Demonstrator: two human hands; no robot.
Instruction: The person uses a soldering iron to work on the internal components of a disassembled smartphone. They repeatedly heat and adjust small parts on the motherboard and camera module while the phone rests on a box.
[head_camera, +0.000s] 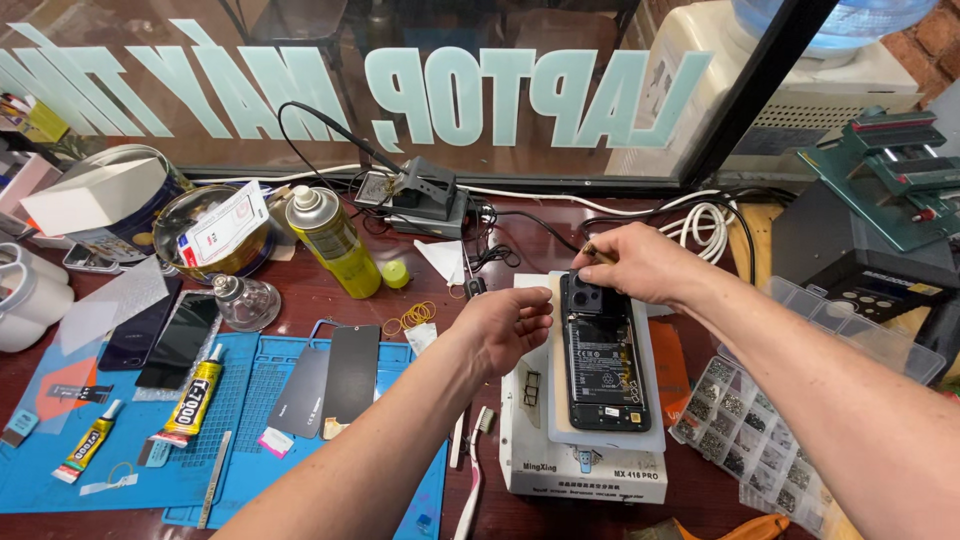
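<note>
— What do the two hands do at this moment?

— The right hand (640, 262) is at the top end of the opened black smartphone with its back cover removed (603, 352). Its fingers are pressed together on a thin brown tool (597, 253), and the tip goes down near the camera block of the phone. The left hand (506, 325) is just beside the left edge of the phone, with the fingers curled loosely; I cannot tell if it pinches something.

— And where does the phone lie?

— It lies flat on a white pad on top of the white box-shaped heating machine (583, 462), near the middle of the dark red wooden table (330, 295). Battery and circuit parts are visible inside.

— What is around it?

— At the right stands a clear plastic organiser box with small screws (745, 432). At the left lies a blue silicone work mat (250, 440) with a dark phone back panel (351, 374) and two yellow-black glue tubes (192, 402). Behind, a yellow spray can (333, 241) stands upright, and near it some yellow rubber bands (415, 317). A white toothbrush (473, 478) lies beside the machine.
</note>
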